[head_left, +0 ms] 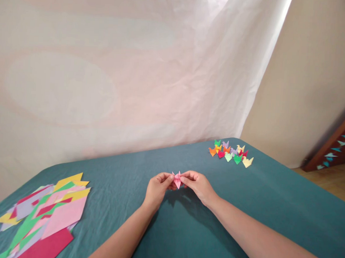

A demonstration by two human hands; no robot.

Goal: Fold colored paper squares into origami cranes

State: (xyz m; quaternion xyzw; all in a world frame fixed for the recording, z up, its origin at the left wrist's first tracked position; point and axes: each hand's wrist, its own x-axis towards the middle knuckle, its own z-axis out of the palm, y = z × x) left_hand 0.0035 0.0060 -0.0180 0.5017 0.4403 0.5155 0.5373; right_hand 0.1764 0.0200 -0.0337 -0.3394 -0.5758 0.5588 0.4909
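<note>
Left hand (158, 188) and right hand (197, 185) are pinching pink origami (177, 181), fingers (169, 179) nearly closed, probably shaping folds; next needing light pressure.

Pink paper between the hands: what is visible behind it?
Behind the pink paper, fingers of the left hand and right hand show partly, then green cloth. What the paper covers cannot be seen.
</note>
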